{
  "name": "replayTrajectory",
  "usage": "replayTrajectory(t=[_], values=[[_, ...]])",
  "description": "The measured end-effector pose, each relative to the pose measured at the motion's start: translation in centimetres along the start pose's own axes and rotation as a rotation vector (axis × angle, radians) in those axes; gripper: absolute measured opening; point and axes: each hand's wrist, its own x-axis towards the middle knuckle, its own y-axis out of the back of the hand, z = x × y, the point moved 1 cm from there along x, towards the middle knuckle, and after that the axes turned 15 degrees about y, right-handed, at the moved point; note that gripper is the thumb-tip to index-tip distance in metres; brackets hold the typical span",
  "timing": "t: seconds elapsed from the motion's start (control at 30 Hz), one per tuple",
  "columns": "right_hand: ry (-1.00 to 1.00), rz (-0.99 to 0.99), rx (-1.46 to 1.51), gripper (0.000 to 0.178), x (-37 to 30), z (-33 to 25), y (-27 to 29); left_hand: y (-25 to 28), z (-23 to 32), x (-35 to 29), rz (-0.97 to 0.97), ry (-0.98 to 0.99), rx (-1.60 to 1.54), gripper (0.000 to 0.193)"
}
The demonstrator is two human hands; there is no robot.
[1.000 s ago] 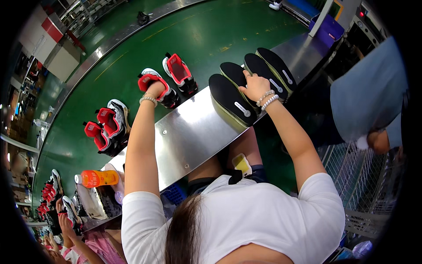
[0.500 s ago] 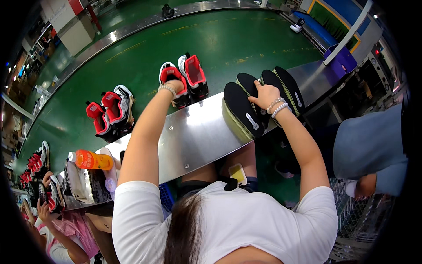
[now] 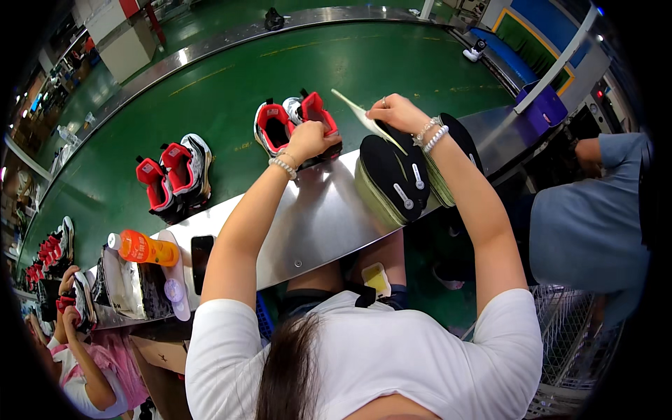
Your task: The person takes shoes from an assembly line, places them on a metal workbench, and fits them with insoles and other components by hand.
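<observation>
Pale, thin insole, 1 item: raised and tilted at 1 o'clock of the view, pinched between thumb and fingers of the nearly closed right hand. Stacks of black insoles: 2 o'clock, just below that hand, on a metal bench.

Red-lined sneakers, 1 pair: 11 to 12 o'clock, side by side. Left hand: fingers curled at the opening of the right-hand shoe; whether they grip it, cannot tell.

Second pair of sneakers: 9 o'clock. Orange bottle, lying tilted: 9 o'clock. Black phone: 8 o'clock, beside the left forearm. Person in grey-blue: 3 o'clock.
</observation>
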Motion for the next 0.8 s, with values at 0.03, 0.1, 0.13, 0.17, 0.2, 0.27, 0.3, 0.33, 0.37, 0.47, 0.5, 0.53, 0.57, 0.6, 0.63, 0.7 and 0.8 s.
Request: replayTrajectory(t=[0.03,0.1,0.13,0.17,0.2,0.27,0.3,0.33,0.37,0.47,0.5,0.53,0.57,0.6,0.63,0.7,0.8], values=[[-0.05,-0.079,0.068,0.027,0.8,1.0,-0.5,0.5,0.0,-0.2,-0.026,0.017,-0.224,0.036],[-0.103,-0.122,0.301,0.019,2.0,3.1,-0.6,2.0,0.5,-0.7,0.381,0.089,-0.17,0.032],[-0.031,-0.14,0.363,0.017,2.8,3.3,-0.9,2.4,0.3,-0.6,0.329,0.176,-0.074,0.035],[0.04,-0.155,0.424,0.015,3.3,3.5,-1.0,2.4,-0.1,-0.2,0.301,0.193,-0.043,0.039],[0.055,-0.183,0.537,0.015,3.9,3.8,-1.2,2.1,-0.7,0.3,0.272,0.208,-0.014,0.043],[-0.181,-0.261,0.725,0.019,5.7,2.9,-1.7,1.3,-2.4,1.3,0.289,0.269,-0.056,0.055],[-0.169,-0.294,0.804,0.02,6.5,3.2,-2.0,1.0,-3.0,2.0,0.345,0.298,-0.144,0.049],[-0.212,-0.382,0.658,0.022,7.6,3.1,-1.9,0.8,-3.9,2.5,0.307,0.29,-0.111,0.042],[-0.289,-0.351,0.684,0.023,8.2,3.5,-2.6,0.8,-4.0,2.7,0.264,0.273,-0.082,0.036],[-0.531,-0.249,0.617,0.025,10.9,7.1,-4.9,0.0,-3.0,2.7,0.327,0.232,-0.09,0.028],[-0.513,-0.292,0.537,0.027,11.9,7.7,-6.0,-0.3,-3.4,2.6,0.354,0.207,-0.096,0.027],[-0.293,-0.344,0.264,0.032,13.2,4.3,-7.6,0.5,-5.2,1.8,0.373,0.246,-0.095,0.027],[-0.294,-0.3,0.124,0.024,13.1,3.7,-8.2,0.0,-4.3,2.1,0.364,0.233,-0.118,0.027],[-0.284,-0.269,-0.015,0.017,12.9,3.1,-9.0,0.0,-3.8,2.2,0.355,0.23,-0.123,0.026],[-0.089,-0.307,-0.246,0.023,12.3,-1.1,-10.2,0.6,-5.7,1.7,0.365,0.274,-0.117,0.025],[-0.033,-0.219,-0.573,0.03,11.7,1.3,-11.5,-0.6,-3.4,2.7,0.342,0.211,-0.116,0.023],[-0.129,-0.059,-0.426,0.022,11.7,-1.9,-13.1,-0.1,-4.8,2.4,0.355,0.261,-0.118,0.021]])
